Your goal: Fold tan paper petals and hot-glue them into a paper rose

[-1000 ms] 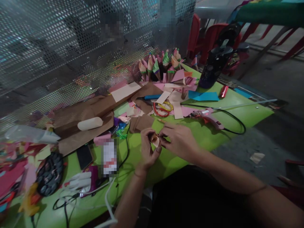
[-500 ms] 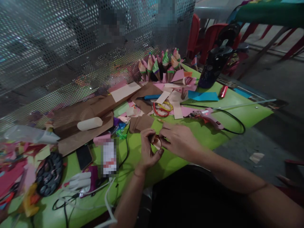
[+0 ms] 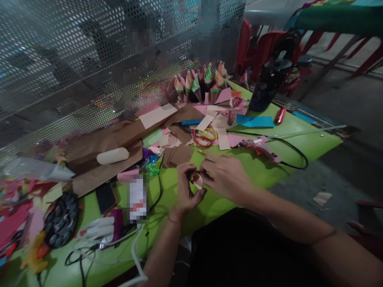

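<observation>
A small rolled paper cone (image 3: pixel 197 181), pale inside, sits between my two hands above the green tabletop. My left hand (image 3: pixel 186 187) curls around its left side, thumb stretched below it. The fingertips of my right hand (image 3: pixel 223 173) pinch the cone's right rim; the fingers partly hide it. Just beyond my hands lie brown paper squares (image 3: pixel 178 155) and scissors (image 3: pixel 203 137) with red and yellow handles. A pink glue gun (image 3: pixel 266 149) with a long clear glue stick rests to the right.
Several paper ice-cream cones (image 3: pixel 203 81) stand at the back by the perforated metal panel (image 3: pixel 119 59). A dark tumbler (image 3: pixel 269 85) is at the back right. Brown paper (image 3: pixel 101 139), a phone (image 3: pixel 106 198), a black paint palette (image 3: pixel 62 219) and cables (image 3: pixel 82 255) lie to the left.
The cone's mouth has turned slightly in my fingers, and my left thumb has moved off its edge. My hands stay in nearly the same place.
</observation>
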`<state>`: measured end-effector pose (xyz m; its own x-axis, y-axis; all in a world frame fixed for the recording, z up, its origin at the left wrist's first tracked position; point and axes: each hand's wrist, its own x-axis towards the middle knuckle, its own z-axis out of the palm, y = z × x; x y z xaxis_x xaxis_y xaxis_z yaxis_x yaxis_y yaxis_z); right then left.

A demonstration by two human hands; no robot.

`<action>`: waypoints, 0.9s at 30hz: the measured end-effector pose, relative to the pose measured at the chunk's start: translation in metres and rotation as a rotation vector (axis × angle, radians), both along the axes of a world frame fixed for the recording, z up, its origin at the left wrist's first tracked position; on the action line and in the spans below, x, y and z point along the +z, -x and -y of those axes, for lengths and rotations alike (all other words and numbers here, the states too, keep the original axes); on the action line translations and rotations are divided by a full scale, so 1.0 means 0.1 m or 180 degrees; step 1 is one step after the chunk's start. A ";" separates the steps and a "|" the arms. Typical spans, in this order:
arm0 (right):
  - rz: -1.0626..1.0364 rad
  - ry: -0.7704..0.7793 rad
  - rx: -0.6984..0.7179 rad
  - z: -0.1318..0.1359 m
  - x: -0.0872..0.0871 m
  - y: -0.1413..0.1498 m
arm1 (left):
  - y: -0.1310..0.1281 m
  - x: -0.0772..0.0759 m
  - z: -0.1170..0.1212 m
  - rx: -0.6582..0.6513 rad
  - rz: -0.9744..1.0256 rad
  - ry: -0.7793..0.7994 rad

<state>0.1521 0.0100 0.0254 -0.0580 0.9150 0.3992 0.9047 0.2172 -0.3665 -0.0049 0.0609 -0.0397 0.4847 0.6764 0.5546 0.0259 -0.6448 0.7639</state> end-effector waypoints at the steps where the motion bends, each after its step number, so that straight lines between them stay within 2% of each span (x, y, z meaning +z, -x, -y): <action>1: 0.0014 -0.0019 -0.0014 0.00 0.00 0.00 | 0.00 0.00 0.00 -0.0007 0.0005 -0.0009; 13: -0.0019 0.0039 -0.0049 -0.02 -0.02 -0.02 | -0.01 0.00 0.00 -0.0030 0.0024 -0.0094; 27: 0.0171 0.0456 -0.0100 -0.03 0.08 0.00 | -0.01 -0.01 -0.01 -0.0040 0.0002 -0.0078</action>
<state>0.1521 0.0134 0.0330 -0.0463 0.9641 0.2616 0.9294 0.1376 -0.3425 -0.0040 0.0617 -0.0407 0.4927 0.6564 0.5712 0.0173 -0.6637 0.7478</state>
